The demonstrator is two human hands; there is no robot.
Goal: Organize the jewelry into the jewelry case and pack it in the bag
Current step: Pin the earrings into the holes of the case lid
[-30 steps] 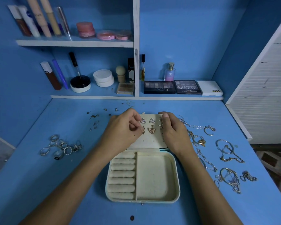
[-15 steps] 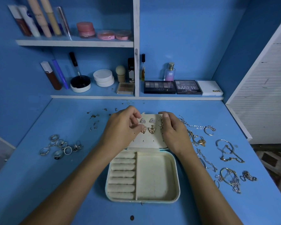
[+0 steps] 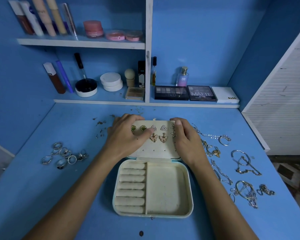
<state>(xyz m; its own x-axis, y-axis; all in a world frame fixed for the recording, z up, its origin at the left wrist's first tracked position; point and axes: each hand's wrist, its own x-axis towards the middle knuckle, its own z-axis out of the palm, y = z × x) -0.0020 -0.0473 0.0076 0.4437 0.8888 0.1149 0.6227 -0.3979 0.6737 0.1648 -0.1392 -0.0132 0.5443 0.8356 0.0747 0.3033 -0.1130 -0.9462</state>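
Two bare forearms reach up from the bottom edge over the blue painted counter [image 3: 42, 196] and converge on the cream rectangular jewelry case [image 3: 152, 187], which lies open at the counter's middle. Its long axis runs away from the person: the tray half is nearest, with a column of padded ring rolls on its left and an open compartment on its right, and the lid panel [image 3: 156, 149] lies folded back flat beyond the hinge.

The left hand [image 3: 126, 135] rests palm down on the lid's left part, fingers curled over its far left corner and the thumb pressed on the panel just beside a green stud earring [image 3: 143, 128]. The right hand [image 3: 185, 137] grips the lid's right edge, thumb on top near the far corner.

Pinned in the panel are triangular sparkly studs [image 3: 163, 128] and gold butterfly drop earrings [image 3: 163, 138].

Gold and silver chains and bangles [image 3: 244, 163] are scattered right of the case; a cluster of silver rings [image 3: 62, 155] lies well to its left; small loose earrings [image 3: 100, 125] sit just beyond the left hand.
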